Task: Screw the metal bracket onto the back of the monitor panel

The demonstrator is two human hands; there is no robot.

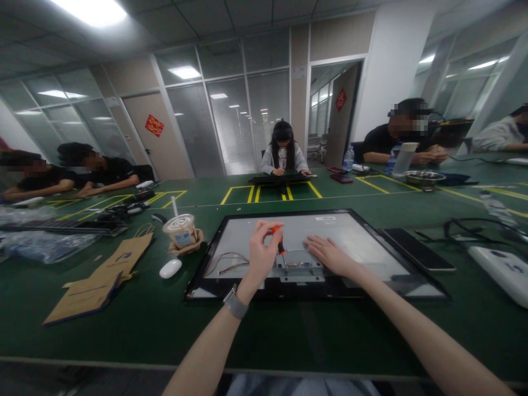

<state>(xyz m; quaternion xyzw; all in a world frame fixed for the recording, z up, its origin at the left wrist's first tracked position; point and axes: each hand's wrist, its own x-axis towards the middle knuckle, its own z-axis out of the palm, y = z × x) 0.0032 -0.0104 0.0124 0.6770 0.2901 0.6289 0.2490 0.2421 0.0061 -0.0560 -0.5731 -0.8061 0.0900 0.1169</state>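
An opened flat monitor panel (243, 231) lies face down before me, its grey metal back inside a black frame. My left hand (264, 248) is closed around the orange and black handle of a screwdriver (281, 246). The screwdriver stands nearly upright, its shaft pointing down at the left end of a metal bracket (300, 271) with connector ports. Whether the tip sits in a screw is too small to tell. Resting flat on the panel, just right of the bracket, my right hand (330, 254) has its fingers stretched out. Thin wires (231, 263) lie on the panel left of the bracket.
Left of the panel are a drink cup (180, 231) in a carrier, a white mouse (170, 268) and a brown paper bag (97, 280). To the right lie a black phone (416, 248), a white device (501, 269) and black cables. Other people sit around the green table (289, 335).
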